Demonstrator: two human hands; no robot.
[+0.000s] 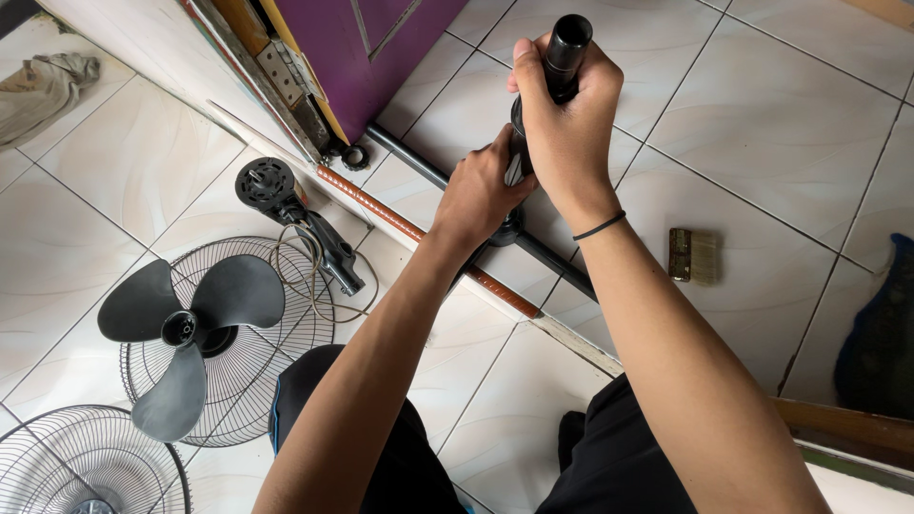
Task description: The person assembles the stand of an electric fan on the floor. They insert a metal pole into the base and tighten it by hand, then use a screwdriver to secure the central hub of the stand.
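**Both hands on the black fan pole**

Knees in black trousers [609, 457] sit at the bottom of the frame, closest to my eyes, and both my forearms run up from there toward the upper middle. My right hand [568, 124] is closed around the black fan pole [564, 52] just below its top end, thumb side up, with a thin black band [600, 226] on the wrist. My left hand [479, 193] is wrapped around the same pole lower down, just beneath the right hand, fingers curled on it near a black collar. The pole stands tilted up toward me from the white tiled floor [762, 124].

Behind my hands a dark pipe [419, 164] and a copper-coloured strip [400, 224] cross the floor diagonally along a doorsill. A purple door [381, 48] with a metal hinge fills the upper centre.

At left of centre lies the fan motor head [286, 205] with its cord looped beside it. Below that, a wire grille [238, 343] rests flat with the three-blade black propeller [186, 328] lying on it. A second grille [86, 462] shows in the lower left corner. A crumpled cloth [43, 86] lies in the upper left. Right of my arm, a small brush [692, 255] lies on the tiles, well apart from the pole, and a dark blue mat [881, 333] touches the right edge.
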